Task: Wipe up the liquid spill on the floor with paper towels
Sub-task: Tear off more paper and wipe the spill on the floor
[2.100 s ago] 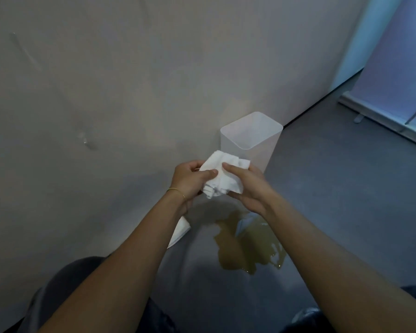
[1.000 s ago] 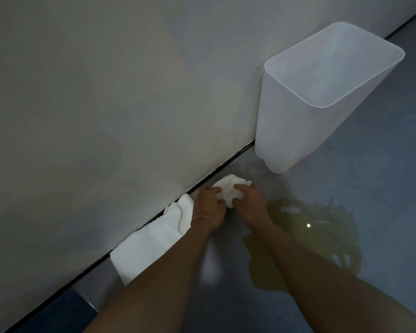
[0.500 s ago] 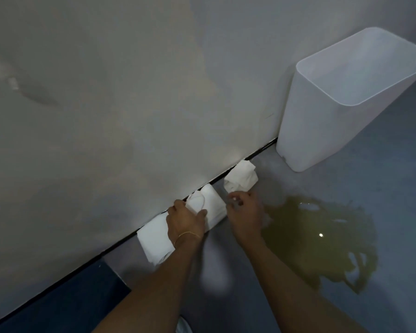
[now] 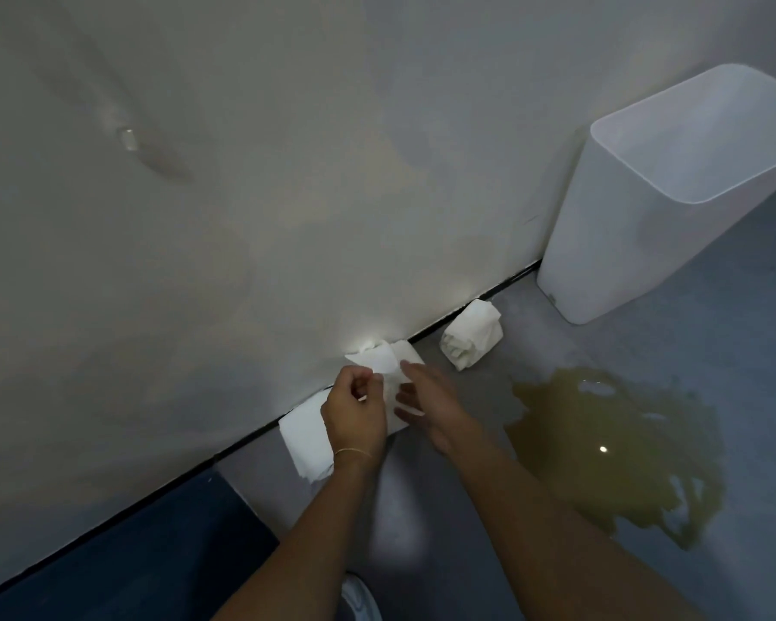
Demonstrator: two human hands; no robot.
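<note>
A paper towel stack at the floor's wall edge is pinched by the left hand; the right hand is spread open beside it, near the yellow spill.

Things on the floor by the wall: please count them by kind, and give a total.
Crumpled paper wad: 1
Paper towel stack: 1
White bin: 1
Yellow-brown spill: 1
Total: 4
</note>
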